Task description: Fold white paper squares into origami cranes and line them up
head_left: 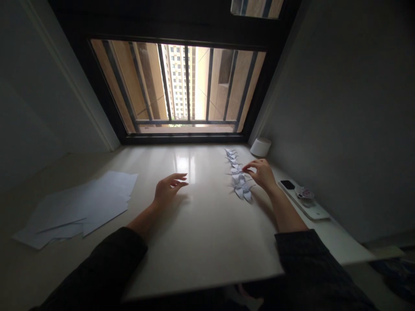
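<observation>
A row of several folded white paper cranes (pixel 238 175) lies on the pale desk (pixel 201 242), running from the window toward me. My right hand (pixel 262 175) rests beside the row, its fingertips pinching one of the middle cranes. My left hand (pixel 168 188) hovers just above the desk surface left of centre, fingers loosely stretched out and apart, holding nothing. Both forearms wear dark sleeves.
A loose pile of white paper sheets (pixel 78 209) lies at the left. A small white round container (pixel 260 147) stands at the back right corner. A white remote-like device (pixel 303 199) with a small round item on it lies along the right wall. A barred window (pixel 186 86) is ahead.
</observation>
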`<state>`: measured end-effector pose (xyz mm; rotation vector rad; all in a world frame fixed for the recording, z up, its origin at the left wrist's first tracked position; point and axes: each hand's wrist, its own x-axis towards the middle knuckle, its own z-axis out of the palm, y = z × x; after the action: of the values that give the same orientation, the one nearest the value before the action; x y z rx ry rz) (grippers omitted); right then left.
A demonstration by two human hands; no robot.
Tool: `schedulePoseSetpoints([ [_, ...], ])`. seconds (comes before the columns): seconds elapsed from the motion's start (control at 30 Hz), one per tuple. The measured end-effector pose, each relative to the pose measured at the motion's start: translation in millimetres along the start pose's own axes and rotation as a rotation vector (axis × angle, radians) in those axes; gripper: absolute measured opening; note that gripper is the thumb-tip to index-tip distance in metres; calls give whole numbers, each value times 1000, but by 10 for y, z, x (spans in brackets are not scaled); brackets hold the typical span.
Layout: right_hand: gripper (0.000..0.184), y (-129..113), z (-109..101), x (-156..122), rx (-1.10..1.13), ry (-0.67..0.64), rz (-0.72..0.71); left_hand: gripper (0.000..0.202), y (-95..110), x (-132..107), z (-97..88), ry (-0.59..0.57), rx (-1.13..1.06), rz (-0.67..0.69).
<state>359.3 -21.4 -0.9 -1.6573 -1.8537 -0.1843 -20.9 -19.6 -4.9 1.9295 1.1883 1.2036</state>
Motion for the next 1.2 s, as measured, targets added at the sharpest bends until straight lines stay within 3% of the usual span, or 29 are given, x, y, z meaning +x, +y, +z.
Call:
schedulePoseSetpoints([
  [0.33, 13, -2, 17, -15, 51, -47, 6, 35, 3, -1, -2, -21, 27, 5],
  [0.53, 22, -14, 3, -11, 75, -48, 16, 36, -17, 3, 2, -31, 34, -9],
  [0.87, 43, -136, -326, -2, 222, 285, 253, 36, 20, -3, -1, -43, 38, -46],
  [0.97, 36, -317, -432, -9, 277, 335, 267, 33, 33, -6, 0, -27, 51, -47],
  [1.07, 37, -691, -475, -4, 385, 302, 221, 33, 33, -11, -8, -23, 85, -48],
  [1.13, 38, -1044, -437, -19, 409, 190, 136, 33, 33, -16, -19, -18, 135, -41],
  [1.2, 33, -1428, -329, -68, 292, 32, 32, 32, 47, -18, -41, 11, 220, -24],
])
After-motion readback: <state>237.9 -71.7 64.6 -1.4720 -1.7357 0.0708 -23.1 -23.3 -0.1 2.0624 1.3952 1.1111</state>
